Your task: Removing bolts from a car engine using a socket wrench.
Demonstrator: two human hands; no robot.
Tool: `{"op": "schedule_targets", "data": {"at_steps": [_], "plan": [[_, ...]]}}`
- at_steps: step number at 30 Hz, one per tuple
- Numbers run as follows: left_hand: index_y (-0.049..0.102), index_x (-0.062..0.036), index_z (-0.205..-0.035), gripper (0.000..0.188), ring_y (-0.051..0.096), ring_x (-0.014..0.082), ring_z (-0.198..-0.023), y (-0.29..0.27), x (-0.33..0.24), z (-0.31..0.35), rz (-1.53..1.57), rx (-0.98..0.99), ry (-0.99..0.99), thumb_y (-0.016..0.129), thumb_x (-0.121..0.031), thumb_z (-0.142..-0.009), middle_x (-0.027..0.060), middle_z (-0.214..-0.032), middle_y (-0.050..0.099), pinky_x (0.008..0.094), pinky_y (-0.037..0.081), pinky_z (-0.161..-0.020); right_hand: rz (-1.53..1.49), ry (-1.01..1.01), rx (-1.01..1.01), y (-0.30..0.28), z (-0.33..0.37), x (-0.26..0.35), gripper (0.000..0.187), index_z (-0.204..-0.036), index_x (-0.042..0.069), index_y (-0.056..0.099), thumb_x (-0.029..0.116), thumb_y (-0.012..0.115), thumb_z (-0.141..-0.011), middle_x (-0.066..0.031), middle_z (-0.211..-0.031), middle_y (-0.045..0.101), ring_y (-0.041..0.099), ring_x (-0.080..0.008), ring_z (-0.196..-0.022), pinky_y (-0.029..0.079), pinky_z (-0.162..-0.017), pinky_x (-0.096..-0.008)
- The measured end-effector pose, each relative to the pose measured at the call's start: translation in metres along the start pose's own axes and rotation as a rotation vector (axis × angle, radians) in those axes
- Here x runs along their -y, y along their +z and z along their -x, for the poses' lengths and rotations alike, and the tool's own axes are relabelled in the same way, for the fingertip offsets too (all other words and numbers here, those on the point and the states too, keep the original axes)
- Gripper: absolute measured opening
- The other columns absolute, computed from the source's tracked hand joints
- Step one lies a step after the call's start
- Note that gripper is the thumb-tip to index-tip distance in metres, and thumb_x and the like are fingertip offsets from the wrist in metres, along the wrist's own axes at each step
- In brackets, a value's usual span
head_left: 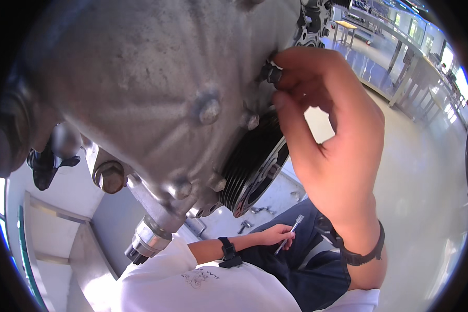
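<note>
A large grey cast-metal engine cover [140,67] fills the upper left, very close. At its right edge my right hand [338,125] curls its fingers and thumb round a small dark bolt [271,73]; how far it sits in the metal is hidden. Lower down, in front of my lap, my left hand [275,236] grips a slim silver socket wrench [296,224], held slanted with one end up. Below the cover is a black ribbed pulley [255,161], apart from both hands.
A silver cylindrical fitting [150,239] sticks out beneath the cover, near a large hex bolt [110,177]. Small metal parts [245,226] lie on a pale surface under the pulley. Long metal workbenches [400,47] and a wooden-topped stool [346,25] stand far right.
</note>
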State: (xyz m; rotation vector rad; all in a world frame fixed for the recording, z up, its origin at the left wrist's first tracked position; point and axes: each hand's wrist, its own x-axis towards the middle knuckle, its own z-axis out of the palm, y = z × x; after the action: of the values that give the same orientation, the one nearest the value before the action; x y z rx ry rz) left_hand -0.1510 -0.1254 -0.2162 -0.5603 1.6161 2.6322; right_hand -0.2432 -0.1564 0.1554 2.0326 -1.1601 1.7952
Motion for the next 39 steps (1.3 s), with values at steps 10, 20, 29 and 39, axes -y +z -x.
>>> {"op": "schedule_targets", "data": {"at_steps": [10,20,29,39], "plan": [[0.048,-0.0008,-0.088,0.02,0.06,0.0169,-0.065,0.0,-0.007,0.0,0.024,-0.015,-0.053,0.041,-0.019,-0.094,0.0086,-0.073,0.058,0.0286,0.05,-0.059,0.045,-0.007,-0.019,-0.001,-0.004,0.003,0.015,-0.09,-0.001,0.056,-0.004,0.06,-0.076,-0.006,-0.076,0.06,0.057,-0.0116,-0.065,0.044,-0.056,-0.0214],[0.049,-0.0001,-0.088,0.021,0.06,0.0177,-0.064,-0.001,0.0,0.003,0.007,-0.012,0.001,0.042,-0.019,-0.093,0.0093,-0.073,0.058,0.0284,0.05,-0.059,-0.074,0.018,-0.054,-0.008,0.01,0.004,0.02,-0.097,-0.006,0.054,-0.009,0.056,-0.077,-0.0077,-0.078,0.06,0.058,-0.0118,-0.074,0.046,-0.066,-0.0217],[0.05,-0.0004,-0.091,0.02,0.062,0.0178,-0.068,-0.005,-0.001,-0.007,0.051,0.001,-0.074,0.04,-0.018,-0.094,0.0094,-0.076,0.059,0.0307,0.052,-0.064,-0.25,0.513,-0.122,-0.05,0.077,-0.032,0.023,-0.105,-0.004,0.051,0.005,0.054,-0.084,-0.0103,-0.081,0.061,0.055,-0.0129,-0.071,0.044,-0.067,-0.0231],[0.049,-0.0008,-0.089,0.019,0.061,0.0162,-0.067,-0.008,0.006,-0.013,0.122,0.033,-0.103,0.042,-0.018,-0.094,0.0079,-0.073,0.058,0.0282,0.051,-0.061,0.053,1.08,0.268,-0.029,0.238,-0.148,0.018,-0.087,-0.003,0.06,0.013,0.061,-0.078,-0.0115,-0.075,0.063,0.058,-0.0126,-0.064,0.046,-0.062,-0.0237]]}}
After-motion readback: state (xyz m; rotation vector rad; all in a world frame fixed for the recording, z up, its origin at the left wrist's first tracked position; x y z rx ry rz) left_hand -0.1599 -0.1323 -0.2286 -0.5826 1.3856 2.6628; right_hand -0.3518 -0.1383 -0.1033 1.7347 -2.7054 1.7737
